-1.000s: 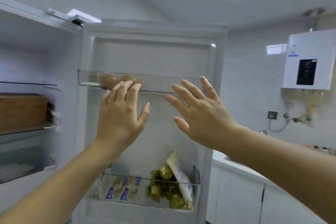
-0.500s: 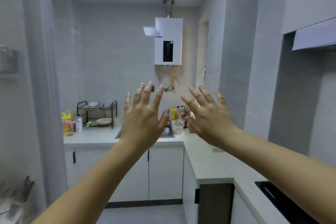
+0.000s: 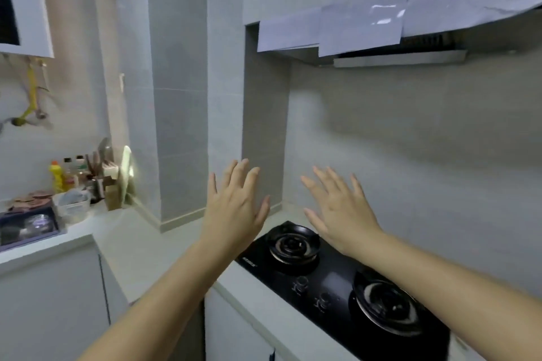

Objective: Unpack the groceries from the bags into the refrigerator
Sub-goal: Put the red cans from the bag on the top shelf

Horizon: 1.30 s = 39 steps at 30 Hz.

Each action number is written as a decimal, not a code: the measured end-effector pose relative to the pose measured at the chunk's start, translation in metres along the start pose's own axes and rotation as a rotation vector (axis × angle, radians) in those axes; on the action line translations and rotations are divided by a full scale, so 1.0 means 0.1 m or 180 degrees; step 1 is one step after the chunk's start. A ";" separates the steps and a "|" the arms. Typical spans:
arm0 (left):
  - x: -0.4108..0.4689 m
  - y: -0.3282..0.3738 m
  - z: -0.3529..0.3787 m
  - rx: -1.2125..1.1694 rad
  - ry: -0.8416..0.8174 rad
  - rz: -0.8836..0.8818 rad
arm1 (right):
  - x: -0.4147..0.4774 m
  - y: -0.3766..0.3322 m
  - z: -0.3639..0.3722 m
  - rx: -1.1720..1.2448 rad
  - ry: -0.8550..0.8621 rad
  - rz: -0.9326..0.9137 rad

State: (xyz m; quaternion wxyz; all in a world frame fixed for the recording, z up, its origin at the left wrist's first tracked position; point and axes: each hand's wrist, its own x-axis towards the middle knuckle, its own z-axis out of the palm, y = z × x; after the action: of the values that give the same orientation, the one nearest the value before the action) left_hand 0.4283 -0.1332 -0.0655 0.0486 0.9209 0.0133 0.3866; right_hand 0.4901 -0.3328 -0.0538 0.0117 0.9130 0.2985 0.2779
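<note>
Head view. Holds left hand [image 3: 234,211] up before the tiled wall corner, fingers spread, gripping nothing. Holds right hand [image 3: 341,214] up beside it, apart, above the black gas hob [image 3: 337,275], fingers splayed, likewise empty. Faces two burners, knobs between, range hood [image 3: 396,53] overhead. Off left along the countertop [image 3: 140,231]: yellow bottle [image 3: 57,176] among other bottles, white tub [image 3: 73,205], water heater [image 3: 26,9] on the wall. Cannot tell where refrigerator, bags or groceries lie.
</note>
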 end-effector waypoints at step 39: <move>0.44 4.62 5.05 -0.2209 -0.2969 0.0590 | -2.29 4.73 2.84 0.1172 -0.0949 0.2957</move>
State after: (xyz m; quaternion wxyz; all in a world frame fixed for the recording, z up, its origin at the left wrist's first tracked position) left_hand 0.8136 -0.6299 -0.3402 0.3138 0.9212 -0.2174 -0.0749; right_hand 0.7383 -0.8070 -0.3195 -0.2312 0.9658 -0.0990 0.0636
